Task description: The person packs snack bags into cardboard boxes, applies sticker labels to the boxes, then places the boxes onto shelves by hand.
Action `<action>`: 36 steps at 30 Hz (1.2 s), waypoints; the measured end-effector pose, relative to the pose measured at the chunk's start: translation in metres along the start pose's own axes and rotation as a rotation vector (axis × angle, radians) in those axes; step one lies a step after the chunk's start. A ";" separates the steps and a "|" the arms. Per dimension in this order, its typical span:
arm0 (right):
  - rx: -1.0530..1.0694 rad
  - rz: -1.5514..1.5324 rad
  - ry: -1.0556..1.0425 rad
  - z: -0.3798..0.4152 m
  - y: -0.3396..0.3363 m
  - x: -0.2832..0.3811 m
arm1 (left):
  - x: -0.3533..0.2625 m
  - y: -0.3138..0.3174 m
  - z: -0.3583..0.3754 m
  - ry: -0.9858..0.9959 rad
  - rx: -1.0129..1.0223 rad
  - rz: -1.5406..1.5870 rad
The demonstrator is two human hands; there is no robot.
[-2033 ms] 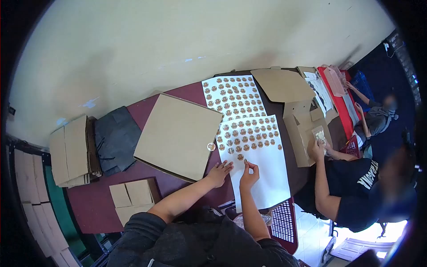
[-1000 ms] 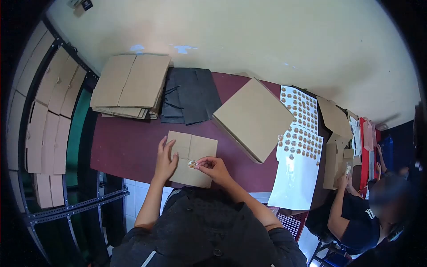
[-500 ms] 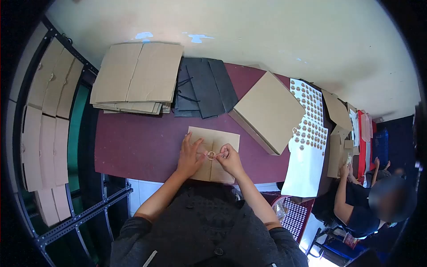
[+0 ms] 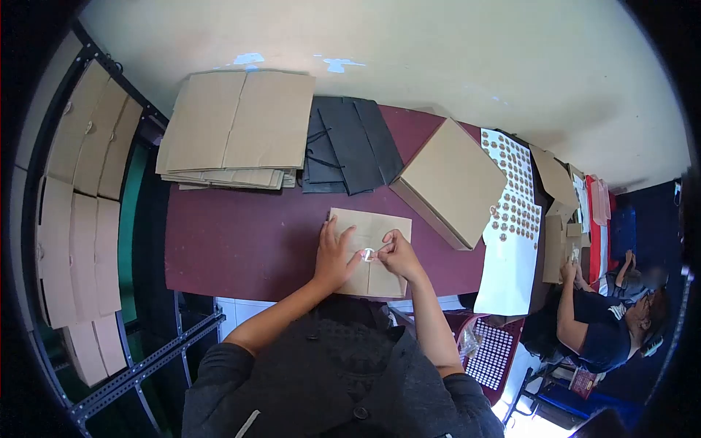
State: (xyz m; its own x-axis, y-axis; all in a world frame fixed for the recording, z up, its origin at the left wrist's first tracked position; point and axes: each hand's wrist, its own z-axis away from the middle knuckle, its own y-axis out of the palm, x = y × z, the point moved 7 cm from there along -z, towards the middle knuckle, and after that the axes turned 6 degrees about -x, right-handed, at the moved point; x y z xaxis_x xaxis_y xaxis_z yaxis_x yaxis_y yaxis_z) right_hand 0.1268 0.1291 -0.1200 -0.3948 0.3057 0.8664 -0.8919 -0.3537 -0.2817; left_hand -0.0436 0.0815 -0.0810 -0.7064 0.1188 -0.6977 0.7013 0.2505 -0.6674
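A flat brown cardboard box (image 4: 387, 280) with a seam down its middle lies at the table's front edge. My left hand (image 4: 337, 255) rests on its left side, fingers spread, the thumb tip right at a small round sticker (image 4: 368, 255). That sticker sits over the seam and shines white in its middle. From the right, my right hand (image 4: 398, 257) pinches at the sticker's edge between thumb and forefinger, the other fingers curled.
Stacked cardboard boxes (image 4: 237, 124), folded black bags (image 4: 350, 146) and a closed box (image 4: 453, 182) stand along the back. A sheet of round stickers (image 4: 504, 281) lies at right. Shelved boxes (image 4: 66, 248) line the left; a co-worker (image 4: 591, 321) sits at far right.
The view has shifted slightly, so the table things appear farther right. The sticker showed a brown print before and now looks white and glossy. My right hand's fingers have lifted a little.
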 end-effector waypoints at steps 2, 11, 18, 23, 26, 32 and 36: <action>-0.018 0.087 -0.028 0.000 0.001 0.002 | 0.003 -0.001 0.002 -0.010 -0.004 0.010; -0.050 0.117 0.021 0.000 0.001 0.014 | 0.000 -0.004 0.000 -0.010 -0.007 0.043; -0.128 0.250 0.022 -0.006 0.002 0.007 | 0.001 -0.003 0.002 -0.031 0.011 0.031; -0.200 0.374 -0.002 0.000 0.001 0.020 | 0.000 -0.001 0.002 -0.047 0.025 0.033; -0.230 0.390 -0.009 0.004 0.002 0.024 | 0.001 0.000 0.002 -0.038 0.028 0.020; -0.113 0.029 0.128 0.004 -0.001 0.012 | 0.000 0.000 0.002 -0.035 0.030 0.017; -0.121 -0.017 0.141 0.004 -0.002 0.007 | 0.000 -0.001 0.001 -0.035 0.034 0.028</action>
State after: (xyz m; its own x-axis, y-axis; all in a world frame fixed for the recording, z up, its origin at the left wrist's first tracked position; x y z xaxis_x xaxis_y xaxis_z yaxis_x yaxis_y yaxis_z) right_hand 0.1270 0.1286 -0.1122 -0.3987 0.4348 0.8075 -0.9154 -0.2413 -0.3221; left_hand -0.0442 0.0799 -0.0809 -0.6832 0.0917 -0.7244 0.7240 0.2145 -0.6556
